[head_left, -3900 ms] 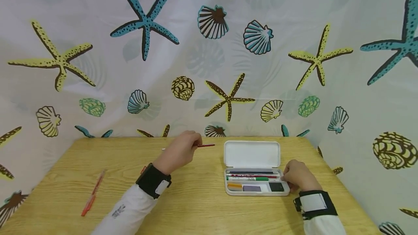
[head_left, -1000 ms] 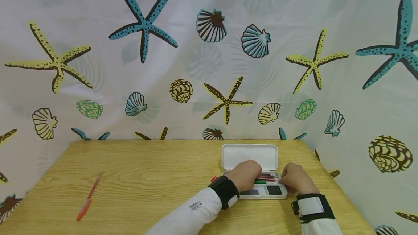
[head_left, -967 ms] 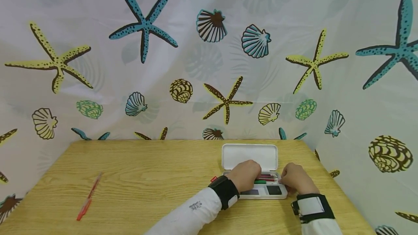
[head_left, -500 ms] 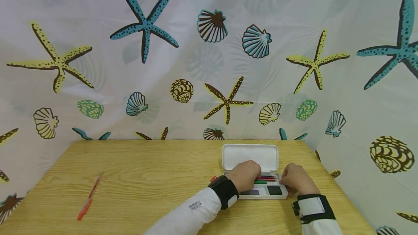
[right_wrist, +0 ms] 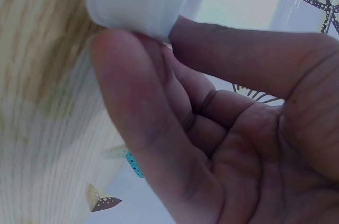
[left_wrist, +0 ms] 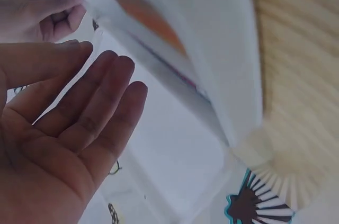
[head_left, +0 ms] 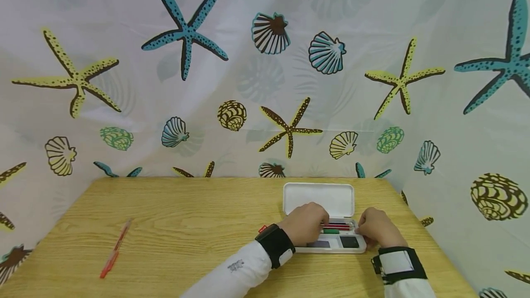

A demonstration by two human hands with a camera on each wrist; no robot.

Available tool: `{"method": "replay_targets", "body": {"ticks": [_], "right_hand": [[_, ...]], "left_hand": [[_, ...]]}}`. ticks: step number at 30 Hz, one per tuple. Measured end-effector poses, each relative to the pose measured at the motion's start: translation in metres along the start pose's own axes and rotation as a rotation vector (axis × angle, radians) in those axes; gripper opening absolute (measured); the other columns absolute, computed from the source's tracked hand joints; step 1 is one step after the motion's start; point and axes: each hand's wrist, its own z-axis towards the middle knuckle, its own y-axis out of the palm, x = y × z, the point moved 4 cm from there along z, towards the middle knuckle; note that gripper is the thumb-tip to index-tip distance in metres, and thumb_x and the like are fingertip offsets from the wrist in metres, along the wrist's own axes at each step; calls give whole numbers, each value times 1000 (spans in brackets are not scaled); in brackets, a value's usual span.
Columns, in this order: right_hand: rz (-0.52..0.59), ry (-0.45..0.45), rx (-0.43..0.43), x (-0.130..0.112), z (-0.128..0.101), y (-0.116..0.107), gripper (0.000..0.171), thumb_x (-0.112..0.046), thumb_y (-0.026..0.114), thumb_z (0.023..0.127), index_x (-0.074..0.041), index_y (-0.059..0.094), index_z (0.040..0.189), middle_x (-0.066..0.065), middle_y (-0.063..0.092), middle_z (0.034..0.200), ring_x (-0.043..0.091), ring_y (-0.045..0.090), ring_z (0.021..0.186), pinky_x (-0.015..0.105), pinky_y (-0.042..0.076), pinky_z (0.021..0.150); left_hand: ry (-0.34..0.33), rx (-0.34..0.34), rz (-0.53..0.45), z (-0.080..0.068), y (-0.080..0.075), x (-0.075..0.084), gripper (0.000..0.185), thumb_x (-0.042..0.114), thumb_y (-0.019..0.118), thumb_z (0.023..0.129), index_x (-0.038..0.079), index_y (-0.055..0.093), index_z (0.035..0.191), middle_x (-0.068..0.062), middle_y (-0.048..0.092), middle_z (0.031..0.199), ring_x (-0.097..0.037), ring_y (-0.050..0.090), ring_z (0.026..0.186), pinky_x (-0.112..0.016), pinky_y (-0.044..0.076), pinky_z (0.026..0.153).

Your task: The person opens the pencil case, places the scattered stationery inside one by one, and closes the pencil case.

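A white pencil case (head_left: 337,194) lies open at the right of the table, lid tipped back. In it are red pencils (head_left: 339,227), a green-capped marker (head_left: 331,232), a purple-grey block (head_left: 319,244) and a black block (head_left: 349,242). My left hand (head_left: 305,224) is over the case's left part and hides what lies beneath. In the left wrist view its fingers (left_wrist: 114,102) are loosely bent, with nothing between them and the thumb. My right hand (head_left: 377,228) pinches the case's right end; the right wrist view shows thumb and forefinger (right_wrist: 124,70) at its corner.
A red pen (head_left: 116,248) lies at the left of the wooden table (head_left: 186,215). A white cloth (head_left: 265,77) printed with starfish and shells hangs behind the table and along its right side.
My left hand brought a dark red pencil from the table's middle to the case, and its fingers now hold nothing. It has just shifted slightly left. The right hand stays at the case's end.
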Motion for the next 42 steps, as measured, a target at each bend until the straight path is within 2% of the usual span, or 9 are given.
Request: {"method": "replay_targets", "body": {"ticks": [6,13,18,24,27,33,42], "right_hand": [[-13,-20,8,-1,-2,-2,12,-1,71,91,4,64,83,11,60,74,21,60,62,28,52,53],[9,-11,-6,-2,-2,-1,13,-1,71,91,4,62,82,11,59,75,21,60,62,29,53,54],[6,-19,-10,-1,-2,-1,13,-1,69,92,5,62,84,12,60,75,22,62,61,30,55,54],[0,-25,-7,-3,-3,-2,14,-1,70,93,4,62,83,12,59,73,22,61,59,30,54,54],[-1,-17,-7,-3,-3,-1,14,-1,70,92,4,62,82,12,59,73,21,61,59,29,53,53],[-9,2,-6,-2,-2,0,13,-2,71,92,4,63,84,11,60,73,21,61,59,28,53,53],[-11,0,-11,-2,-1,0,13,-2,71,92,5,63,84,11,60,74,21,61,61,28,53,53]], "left_hand": [[-25,49,-33,-19,-24,-19,20,-4,64,95,5,80,103,-1,75,102,-6,66,88,-18,53,79],[-96,78,-39,-43,-54,-48,19,-4,64,97,4,78,107,-6,75,104,-14,67,94,-24,54,83],[-125,135,-66,-64,-74,-67,19,-6,63,97,3,77,107,-8,74,105,-16,68,94,-30,55,84],[-170,203,-63,-94,-97,-88,18,-5,64,97,4,78,105,-9,75,104,-21,70,96,-35,57,84],[-207,220,-74,-109,-105,-97,16,-3,66,97,4,78,105,-9,75,104,-22,70,95,-37,57,84],[-231,259,-72,-138,-120,-113,15,-4,68,95,3,78,105,-9,74,104,-22,70,94,-38,57,83],[-335,333,-86,-192,-148,-148,14,-3,68,95,1,76,106,-11,74,103,-21,69,87,-40,57,77]]}}
